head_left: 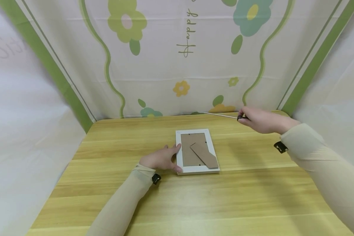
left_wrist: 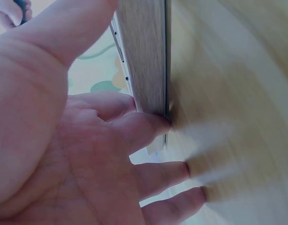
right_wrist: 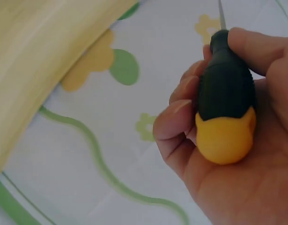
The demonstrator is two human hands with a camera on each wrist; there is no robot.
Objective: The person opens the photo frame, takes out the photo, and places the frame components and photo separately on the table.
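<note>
One picture frame [head_left: 191, 155], one screwdriver [right_wrist: 225, 91] and one wooden tabletop [head_left: 177, 203] — then two hands [head_left: 161, 159] [head_left: 262, 121], two beige sleeves [head_left: 121, 200] [head_left: 327, 167] and two black wrist clips [head_left: 156, 179] [head_left: 281, 147].

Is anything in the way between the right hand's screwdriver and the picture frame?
Nothing visible stands between the screwdriver in the right hand and the picture frame. The left hand touches the frame's left edge; its own stand overlies part of the backing.

The table [head_left: 194, 203] is viewed forward and downward from the head; the left hand [left_wrist: 87, 150] and frame [left_wrist: 146, 51] are seen close-up from the left wrist, the tool [right_wrist: 228, 84] from the right; the flowered cloth [head_left: 159, 72] is shared by head and right-wrist views.
</note>
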